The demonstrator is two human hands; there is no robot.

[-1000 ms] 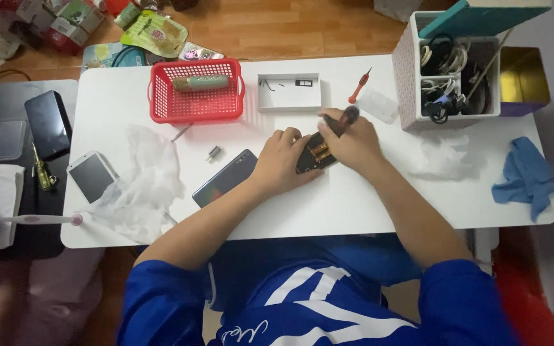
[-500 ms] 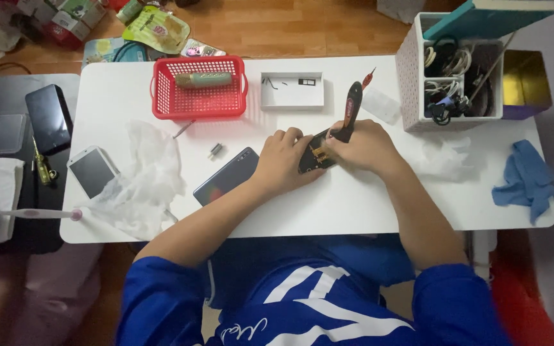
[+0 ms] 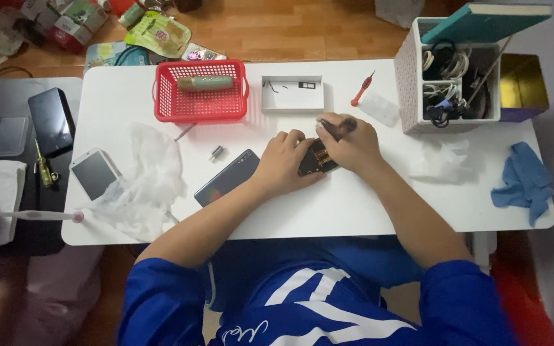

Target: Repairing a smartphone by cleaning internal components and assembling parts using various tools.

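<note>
An opened phone body [image 3: 316, 160] with dark and orange parts showing lies on the white table [image 3: 354, 211] in front of me. My left hand [image 3: 282, 163] presses on its left side and holds it in place. My right hand [image 3: 354, 146] rests on its right side and grips a dark screwdriver [image 3: 336, 127], which lies low and tilted, its tip hidden under my fingers over the phone. The two hands almost touch above the device.
A dark phone panel [image 3: 227, 178] and a small metal part [image 3: 216, 152] lie to the left. Behind are a red basket [image 3: 200, 99], a white tray [image 3: 292, 95] and a red screwdriver [image 3: 361, 88]. A white organiser box [image 3: 447, 77], a tissue [image 3: 440, 160] and a blue cloth [image 3: 524, 179] sit at the right.
The dark screwdriver, which stood up long in my right hand half a second ago, is now lowered flat over the phone. My left hand has stayed on the phone.
</note>
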